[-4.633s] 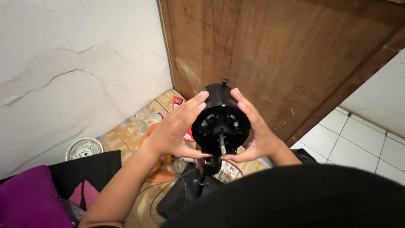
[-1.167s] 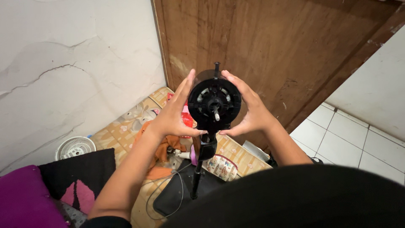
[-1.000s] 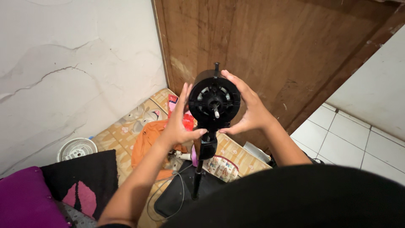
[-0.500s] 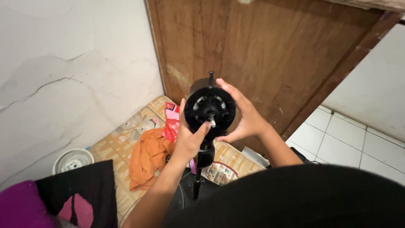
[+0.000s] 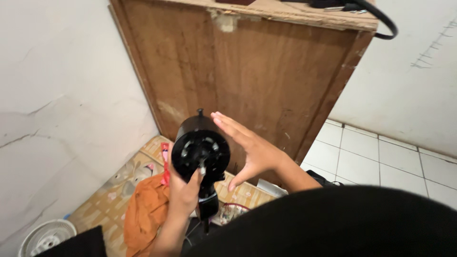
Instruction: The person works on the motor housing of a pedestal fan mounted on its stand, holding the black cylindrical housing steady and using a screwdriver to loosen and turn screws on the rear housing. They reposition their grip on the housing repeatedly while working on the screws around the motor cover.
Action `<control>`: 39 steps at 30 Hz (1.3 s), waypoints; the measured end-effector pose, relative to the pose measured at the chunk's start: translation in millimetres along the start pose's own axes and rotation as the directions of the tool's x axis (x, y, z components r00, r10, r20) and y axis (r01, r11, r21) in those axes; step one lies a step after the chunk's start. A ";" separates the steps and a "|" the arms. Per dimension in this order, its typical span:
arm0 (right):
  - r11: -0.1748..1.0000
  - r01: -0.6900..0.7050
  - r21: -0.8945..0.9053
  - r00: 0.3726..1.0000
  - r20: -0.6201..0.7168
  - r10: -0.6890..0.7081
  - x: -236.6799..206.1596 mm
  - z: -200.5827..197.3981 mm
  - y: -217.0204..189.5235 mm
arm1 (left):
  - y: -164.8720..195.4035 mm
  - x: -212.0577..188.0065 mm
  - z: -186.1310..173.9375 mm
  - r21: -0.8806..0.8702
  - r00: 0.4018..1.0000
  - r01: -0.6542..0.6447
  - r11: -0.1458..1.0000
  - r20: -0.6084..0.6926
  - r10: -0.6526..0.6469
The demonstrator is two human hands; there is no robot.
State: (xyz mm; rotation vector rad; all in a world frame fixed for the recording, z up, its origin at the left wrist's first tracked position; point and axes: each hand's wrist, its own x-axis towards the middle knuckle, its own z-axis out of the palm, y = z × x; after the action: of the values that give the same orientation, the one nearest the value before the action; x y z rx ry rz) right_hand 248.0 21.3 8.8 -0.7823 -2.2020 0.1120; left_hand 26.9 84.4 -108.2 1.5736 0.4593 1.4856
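Observation:
A black fan motor housing [image 5: 200, 147] stands on a thin black pole in front of me, its round front face turned toward the camera with a short shaft at the centre. My left hand [image 5: 183, 188] holds the housing from below and the left, the thumb pressed on the front face near the shaft. My right hand [image 5: 250, 152] is flat and spread just to the right of the housing, fingers apart, holding nothing.
A tall brown wooden cabinet [image 5: 257, 71] stands behind the fan against white walls. On the patterned floor mat [image 5: 119, 181] lie an orange cloth [image 5: 143, 209] and small items. A white fan grille [image 5: 45, 235] lies at lower left. White floor tiles [image 5: 381, 157] at right.
My right hand has come off the motor housing and spread out beside it. My left hand shifted onto the front face. The view has tilted upward, showing the cabinet top.

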 end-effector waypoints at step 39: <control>0.021 -0.793 -0.609 0.362 -0.444 0.820 36.2 -357.9 122.0 | -83.2 -3.4 -100.3 0.223 0.933 -0.194 0.955 0.342 0.109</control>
State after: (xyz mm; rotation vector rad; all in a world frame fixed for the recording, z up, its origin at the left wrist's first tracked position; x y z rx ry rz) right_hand 542.4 81.6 241.1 -2.5522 -1.3787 -0.2980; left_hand -42.0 160.6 -188.4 2.0589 0.3487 1.2787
